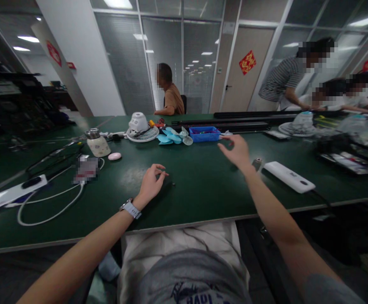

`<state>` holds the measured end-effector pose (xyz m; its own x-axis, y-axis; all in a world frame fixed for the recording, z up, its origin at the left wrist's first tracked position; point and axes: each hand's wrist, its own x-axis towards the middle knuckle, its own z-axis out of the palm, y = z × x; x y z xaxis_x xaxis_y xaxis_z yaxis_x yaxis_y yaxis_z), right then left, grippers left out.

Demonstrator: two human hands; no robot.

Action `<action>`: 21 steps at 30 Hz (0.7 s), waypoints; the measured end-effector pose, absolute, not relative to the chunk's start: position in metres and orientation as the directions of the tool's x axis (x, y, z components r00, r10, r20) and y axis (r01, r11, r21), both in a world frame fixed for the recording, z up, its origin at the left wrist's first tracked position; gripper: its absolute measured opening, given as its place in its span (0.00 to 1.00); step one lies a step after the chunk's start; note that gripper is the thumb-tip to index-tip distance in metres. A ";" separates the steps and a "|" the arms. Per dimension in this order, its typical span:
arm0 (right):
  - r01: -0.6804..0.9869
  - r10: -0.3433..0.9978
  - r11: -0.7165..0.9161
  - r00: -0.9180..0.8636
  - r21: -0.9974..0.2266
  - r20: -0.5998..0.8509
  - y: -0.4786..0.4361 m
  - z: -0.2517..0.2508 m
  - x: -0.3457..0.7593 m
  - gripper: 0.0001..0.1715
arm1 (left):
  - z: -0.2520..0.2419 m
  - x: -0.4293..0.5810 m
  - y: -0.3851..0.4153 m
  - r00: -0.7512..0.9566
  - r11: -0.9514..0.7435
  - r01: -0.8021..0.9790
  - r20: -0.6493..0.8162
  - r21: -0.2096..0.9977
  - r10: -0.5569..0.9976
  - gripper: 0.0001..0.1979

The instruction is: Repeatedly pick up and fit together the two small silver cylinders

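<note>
My left hand (151, 184) is low over the green table (196, 190), its loosely bent fingers apart and nothing visible in them. A tiny dark piece (173, 184) lies just to the right of it. Farther out, my right hand (237, 153) is raised with thumb and fingers apart, and I see nothing between them. Beyond its fingertips stands a blue plastic basket (204, 134) with small things inside, too dim to name. Light-blue fan blades (171, 137) lie left of the basket. A small metallic cylinder (257, 164) stands beside my right wrist.
A white fan part (138, 123) and a cream bottle (99, 144) stand at the left, near a pink oval case (114, 156) and a looping white cable (47, 222). A white power-bank-like device (289, 177) lies at the right. People sit and stand beyond the table.
</note>
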<state>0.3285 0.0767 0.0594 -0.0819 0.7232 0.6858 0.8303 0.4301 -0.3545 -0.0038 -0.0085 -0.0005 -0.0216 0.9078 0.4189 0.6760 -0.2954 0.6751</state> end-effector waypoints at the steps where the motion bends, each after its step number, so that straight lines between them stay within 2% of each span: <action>1: 0.744 0.706 0.583 -0.265 -0.327 0.656 0.069 0.052 0.299 0.20 | -0.001 -0.004 -0.008 -0.030 -0.289 0.679 0.420 0.674 0.907 0.09; 4: 0.517 0.576 0.815 -0.676 -0.262 0.459 0.045 0.025 0.227 0.21 | -0.001 -0.006 -0.008 -0.064 -0.268 0.687 0.424 0.675 0.904 0.10; 7: 0.432 0.484 0.875 -0.796 -0.219 0.363 0.031 0.003 0.196 0.19 | -0.001 -0.006 -0.008 -0.077 -0.266 0.691 0.435 0.672 0.897 0.09; 10: 0.478 0.526 0.850 -0.756 -0.222 0.389 0.034 -0.006 0.197 0.12 | -0.001 -0.005 -0.008 -0.064 -0.281 0.706 0.454 0.650 0.889 0.09; 14: 0.499 0.604 0.795 -0.699 -0.344 0.383 0.048 -0.006 0.212 0.08 | 0.001 -0.004 -0.009 -0.043 -0.284 0.718 0.449 0.635 0.893 0.09; 18: 0.560 0.702 0.710 -0.616 -0.427 0.358 0.063 0.010 0.240 0.12 | 0.003 -0.004 -0.011 -0.050 -0.270 0.721 0.436 0.639 0.898 0.09; 21: 0.656 0.791 0.606 -0.435 -0.450 0.431 0.075 0.039 0.290 0.18 | 0.003 -0.005 -0.010 -0.052 -0.269 0.717 0.435 0.643 0.899 0.09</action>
<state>0.2903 0.0751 0.0390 -0.4350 0.7907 0.4307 0.6559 0.6060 -0.4502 -0.0047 -0.0105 0.0035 -0.0524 0.8990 0.4348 0.7171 -0.2691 0.6430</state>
